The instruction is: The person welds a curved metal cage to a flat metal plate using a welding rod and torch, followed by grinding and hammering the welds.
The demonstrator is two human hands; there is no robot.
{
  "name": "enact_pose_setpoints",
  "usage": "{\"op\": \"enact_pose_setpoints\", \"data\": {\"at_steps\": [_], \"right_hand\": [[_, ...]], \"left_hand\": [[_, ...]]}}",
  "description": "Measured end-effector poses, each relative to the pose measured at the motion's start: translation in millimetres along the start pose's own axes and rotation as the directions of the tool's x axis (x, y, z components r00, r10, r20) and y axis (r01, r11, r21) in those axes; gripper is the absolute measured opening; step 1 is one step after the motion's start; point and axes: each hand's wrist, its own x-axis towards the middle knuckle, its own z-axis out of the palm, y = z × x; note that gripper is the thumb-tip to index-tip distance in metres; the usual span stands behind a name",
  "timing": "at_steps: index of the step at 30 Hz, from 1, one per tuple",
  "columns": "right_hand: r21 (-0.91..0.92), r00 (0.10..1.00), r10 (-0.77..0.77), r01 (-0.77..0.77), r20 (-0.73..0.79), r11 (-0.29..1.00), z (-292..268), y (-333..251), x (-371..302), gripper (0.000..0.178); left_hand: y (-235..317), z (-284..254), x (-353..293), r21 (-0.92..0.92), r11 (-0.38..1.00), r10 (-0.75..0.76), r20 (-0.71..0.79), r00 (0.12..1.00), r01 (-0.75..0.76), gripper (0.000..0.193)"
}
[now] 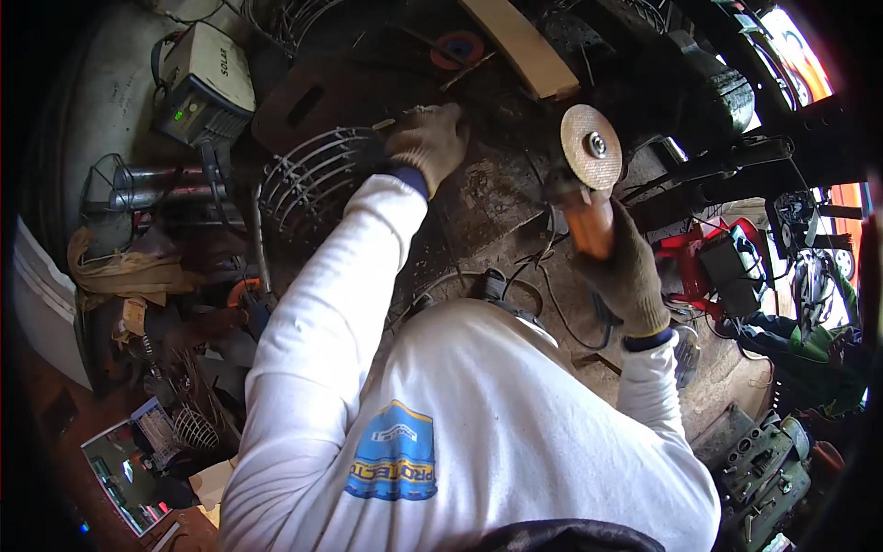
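Note:
My right hand (630,281), in a knitted work glove, is wrapped round the orange body of an angle grinder (590,227). The grinder's tan disc (591,156) faces up, its centre nut showing; I cannot tell whether it spins. Ahead and to the left, my gloved left hand (429,145) is closed, its fingers curled and partly hidden. Beside its wrist is a curved grille of metal bars (317,175), whose right end reaches the glove. Whether the left hand grips the grille or something else cannot be made out. The grinder's disc is apart from the grille.
A beige welding machine box (207,87) stands at the far left, near metal cylinders (156,189). A wooden plank (524,46) and a round orange-and-blue disc (457,51) lie ahead. Cables (552,294) loop over the floor near my feet. Grey machinery (759,474) sits at the near right.

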Motion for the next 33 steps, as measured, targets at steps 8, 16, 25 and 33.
{"op": "enact_pose_setpoints", "data": {"at_steps": [8,16,25,33], "right_hand": [[-0.051,1.000,0.004,-0.002,0.024,0.999,1.0,21.8,-15.1,0.087],[-0.051,0.993,-0.001,0.007,0.115,0.999,-5.0,15.7,-14.4,0.088],[-0.061,0.989,-0.024,0.033,0.149,0.998,-5.4,13.9,-9.2,0.088],[-0.113,0.931,0.042,0.000,0.363,0.994,12.0,-14.7,-3.0,0.088]], "left_hand": [[-6.3,51.0,73.3,-0.012,0.936,-0.353,0.004,0.936,0.353,0.038],[-38.5,95.7,90.1,0.540,0.720,-0.447,-0.121,0.886,0.437,0.050],[-56.4,-19.0,57.4,0.216,0.953,0.088,0.473,0.876,-0.212,0.031],[-21.2,-116.3,-6.2,-0.621,0.534,-0.366,0.442,0.819,0.574,0.022]]}}
